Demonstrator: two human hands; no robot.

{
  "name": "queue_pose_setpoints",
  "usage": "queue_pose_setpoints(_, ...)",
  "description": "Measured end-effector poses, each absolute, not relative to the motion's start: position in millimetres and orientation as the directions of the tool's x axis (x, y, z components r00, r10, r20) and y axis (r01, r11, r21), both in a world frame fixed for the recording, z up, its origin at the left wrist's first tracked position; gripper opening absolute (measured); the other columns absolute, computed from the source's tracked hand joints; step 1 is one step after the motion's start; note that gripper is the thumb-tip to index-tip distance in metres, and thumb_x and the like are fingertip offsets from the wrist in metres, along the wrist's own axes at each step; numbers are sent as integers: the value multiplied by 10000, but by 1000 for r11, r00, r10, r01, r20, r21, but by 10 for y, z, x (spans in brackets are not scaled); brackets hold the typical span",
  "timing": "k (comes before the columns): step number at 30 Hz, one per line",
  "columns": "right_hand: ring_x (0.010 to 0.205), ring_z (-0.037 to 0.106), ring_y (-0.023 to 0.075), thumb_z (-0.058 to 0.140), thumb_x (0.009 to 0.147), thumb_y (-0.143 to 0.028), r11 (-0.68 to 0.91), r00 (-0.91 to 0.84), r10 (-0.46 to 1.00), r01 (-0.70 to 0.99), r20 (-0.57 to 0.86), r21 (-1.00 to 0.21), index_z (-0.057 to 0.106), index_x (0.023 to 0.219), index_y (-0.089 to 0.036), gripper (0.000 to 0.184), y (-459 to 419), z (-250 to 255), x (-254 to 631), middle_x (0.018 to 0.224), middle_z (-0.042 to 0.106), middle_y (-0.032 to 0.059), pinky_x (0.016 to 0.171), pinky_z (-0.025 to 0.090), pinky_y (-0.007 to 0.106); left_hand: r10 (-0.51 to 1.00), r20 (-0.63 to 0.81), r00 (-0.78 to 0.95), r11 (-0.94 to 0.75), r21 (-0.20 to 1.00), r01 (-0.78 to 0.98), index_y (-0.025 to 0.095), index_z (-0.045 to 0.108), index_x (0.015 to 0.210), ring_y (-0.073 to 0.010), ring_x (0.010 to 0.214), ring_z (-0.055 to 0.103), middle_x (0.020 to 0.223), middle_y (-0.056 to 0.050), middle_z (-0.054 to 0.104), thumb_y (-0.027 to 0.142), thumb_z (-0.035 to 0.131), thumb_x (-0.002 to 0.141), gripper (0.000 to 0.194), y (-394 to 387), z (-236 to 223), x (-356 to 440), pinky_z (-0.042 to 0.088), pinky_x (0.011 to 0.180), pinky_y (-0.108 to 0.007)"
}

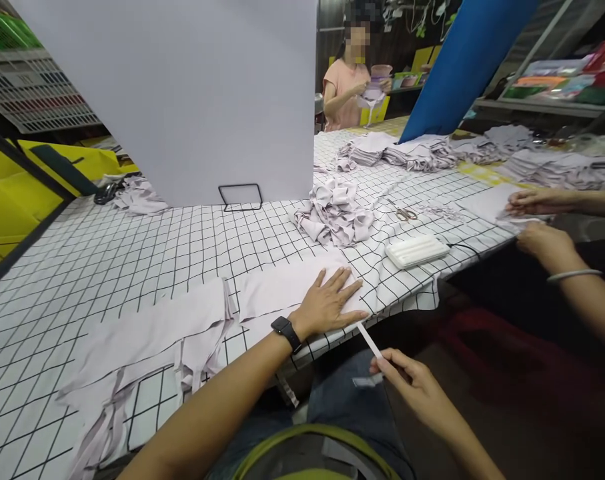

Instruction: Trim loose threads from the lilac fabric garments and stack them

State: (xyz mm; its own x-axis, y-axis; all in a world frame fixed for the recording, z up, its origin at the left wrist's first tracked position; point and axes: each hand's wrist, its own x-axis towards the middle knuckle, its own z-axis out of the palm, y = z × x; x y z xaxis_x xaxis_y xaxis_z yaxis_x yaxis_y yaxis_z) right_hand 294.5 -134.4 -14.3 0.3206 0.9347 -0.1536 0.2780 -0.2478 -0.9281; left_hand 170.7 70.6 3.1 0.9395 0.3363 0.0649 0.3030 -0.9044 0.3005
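Observation:
My left hand [327, 300], with a black watch on its wrist, lies flat with spread fingers on a pale fabric piece [277, 287] at the table's front edge. From under that hand a narrow fabric strap [369, 340] runs down over the edge. My right hand [407, 380] pinches the strap below the tabletop, and it looks taut between the two hands. Left of my hands lies a stack of similar pale fabric pieces [152, 340], their straps hanging toward the front edge.
A crumpled fabric pile [337, 213], scissors [406, 214] and a white device [417, 252] with a black cable lie ahead. A white panel [207, 100] stands at the back left. At right, a co-worker's hands [547, 233] hold fabric; another person [349, 93] is behind the table.

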Motion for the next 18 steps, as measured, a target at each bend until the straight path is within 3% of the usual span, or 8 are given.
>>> queue_pose_setpoints(4,787,644,219,578,916,-586,-329,296,925,315,-238,-890,703,719,-219,435,-1733,-58,2922,747,692,32,754,480,288,337,38,941,-910,269,315,212,282,1598,-274,1571,130,1678,-144,158,732,307,977,811,710,39,1718,53,1270,-547)
queue_pose_setpoints(9,727,634,220,589,887,-633,-464,307,867,211,-392,-860,724,695,-201,491,-2080,34,2869,743,728,54,709,493,309,346,15,938,-910,248,331,237,263,1605,-276,1570,133,1686,-119,135,747,271,975,811,720,45,1738,44,1271,-547)
queue_pose_setpoints(12,713,632,219,621,863,-642,-489,358,836,148,-415,-859,795,902,-194,483,-2199,56,2869,706,722,48,717,505,316,349,8,937,-909,246,336,237,262,1605,-275,1571,132,1689,-114,132,756,258,970,819,725,46,1738,44,1271,-544)
queue_pose_setpoints(15,673,628,199,673,839,-640,-496,442,786,33,-432,-868,726,1198,-205,566,-2311,68,2915,670,715,21,722,518,308,354,18,935,-908,247,338,241,271,1602,-277,1571,136,1691,-107,142,759,265,967,820,722,38,1732,43,1272,-541)
queue_pose_setpoints(18,668,644,188,760,792,-607,-464,515,744,-60,-426,-884,755,977,-221,428,-2412,138,2970,651,719,30,697,523,276,354,34,935,-908,254,334,238,287,1597,-283,1568,151,1688,-105,158,751,286,969,810,713,17,1731,46,1271,-547)
